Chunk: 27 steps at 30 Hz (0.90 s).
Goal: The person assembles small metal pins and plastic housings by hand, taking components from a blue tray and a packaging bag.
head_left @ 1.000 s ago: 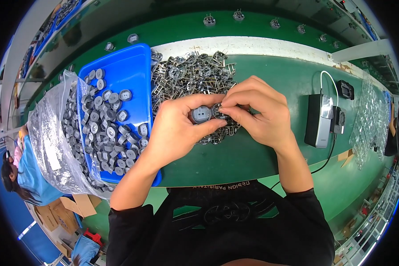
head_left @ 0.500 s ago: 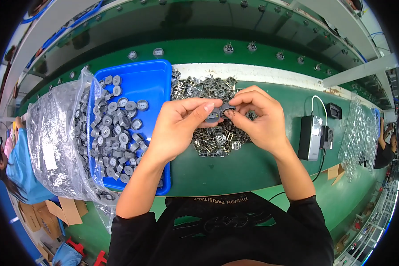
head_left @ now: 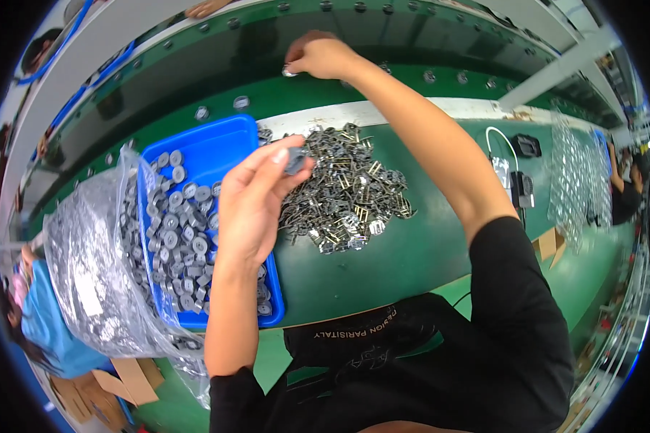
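My left hand [head_left: 256, 191] is closed on a round grey plastic housing [head_left: 296, 160], pinched between thumb and fingers above the left edge of the metal-part pile. My right hand [head_left: 323, 58] reaches far forward over the green belt [head_left: 314, 90], fingers pinched at a small light-coloured part [head_left: 289, 71]; most of that part is hidden. On the green bench lies a heap of small metal-pronged parts [head_left: 350, 187]. To the left, a blue tray [head_left: 220, 141] holds many loose grey housings [head_left: 173, 220].
A clear plastic bag [head_left: 94, 245] of housings overlaps the tray's left side. Small parts [head_left: 241, 102] stand spaced along the belt, behind a white rail [head_left: 339, 113]. Right of the heap are a device with a white cable [head_left: 521, 189] and clear plastic packaging [head_left: 574, 187]. Other people sit at both sides.
My hands have parted. The right has moved forward from over the heap to the belt; the left has drawn slightly left, with a grey housing in it. The view has shifted.
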{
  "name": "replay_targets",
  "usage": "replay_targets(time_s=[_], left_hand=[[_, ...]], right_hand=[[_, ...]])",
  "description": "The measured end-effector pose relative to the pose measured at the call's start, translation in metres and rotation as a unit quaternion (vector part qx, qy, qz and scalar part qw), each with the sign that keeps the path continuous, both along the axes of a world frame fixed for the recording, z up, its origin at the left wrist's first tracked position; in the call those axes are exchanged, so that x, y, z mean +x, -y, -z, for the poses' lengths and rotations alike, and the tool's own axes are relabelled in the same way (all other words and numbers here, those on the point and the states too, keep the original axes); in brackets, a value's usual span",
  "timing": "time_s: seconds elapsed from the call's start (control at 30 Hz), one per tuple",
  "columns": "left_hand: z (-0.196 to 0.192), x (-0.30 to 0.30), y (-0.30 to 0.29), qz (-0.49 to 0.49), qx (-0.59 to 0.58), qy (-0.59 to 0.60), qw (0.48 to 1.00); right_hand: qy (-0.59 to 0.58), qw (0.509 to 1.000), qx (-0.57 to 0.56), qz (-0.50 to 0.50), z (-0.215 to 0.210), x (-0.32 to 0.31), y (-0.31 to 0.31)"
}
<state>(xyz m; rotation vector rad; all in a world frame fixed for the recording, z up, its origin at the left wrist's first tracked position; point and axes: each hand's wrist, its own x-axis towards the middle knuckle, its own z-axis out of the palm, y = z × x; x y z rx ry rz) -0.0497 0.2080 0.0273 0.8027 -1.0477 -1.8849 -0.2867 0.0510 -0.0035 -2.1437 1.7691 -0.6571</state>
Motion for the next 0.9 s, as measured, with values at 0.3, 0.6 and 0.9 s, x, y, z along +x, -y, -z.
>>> replay_targets(time_s=[0.3,0.6,0.9], left_hand=[[0.003,0.002,0.0,-0.034,0.003,-0.035,0.999],[-0.006,0.001,-0.007,0.02,-0.013,-0.025,0.999],[-0.002,-0.002,-0.004,0.014,0.036,-0.038,0.999]], right_hand=[[0.022,0.996,-0.085,-0.033,0.006,-0.023,-0.033],[-0.016,0.986,0.167,-0.009,-0.02,-0.029,-0.133],[-0.007,0.998,0.009,0.058,-0.019,-0.036,-0.175]])
